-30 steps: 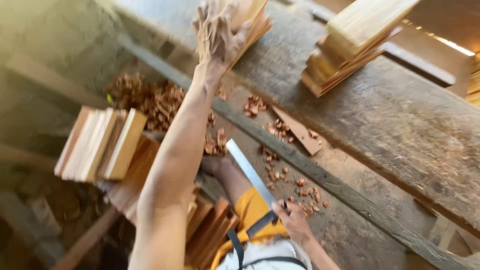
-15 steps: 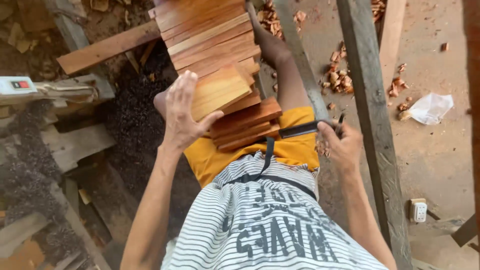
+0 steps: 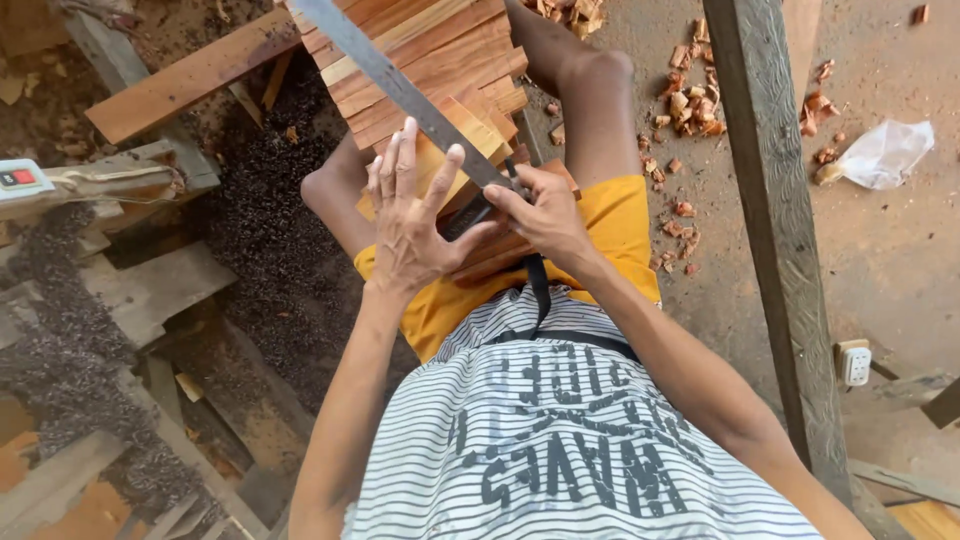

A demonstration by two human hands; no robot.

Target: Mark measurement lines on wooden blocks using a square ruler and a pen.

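The person is sitting with a stack of reddish wooden slats (image 3: 420,60) lying across the lap. The right hand (image 3: 545,215) is gripping the dark handle of a long metal blade (image 3: 400,90), while the left hand (image 3: 410,215), fingers spread, is pressing flat on the top slat (image 3: 460,150). Cutting seems barely begun; wood chips (image 3: 690,100) are lying scattered on the floor.

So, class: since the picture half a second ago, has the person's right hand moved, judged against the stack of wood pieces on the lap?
Yes. The right hand has come in from beside the hip onto the long blade's handle, over the stack of wood pieces, close to the left hand.
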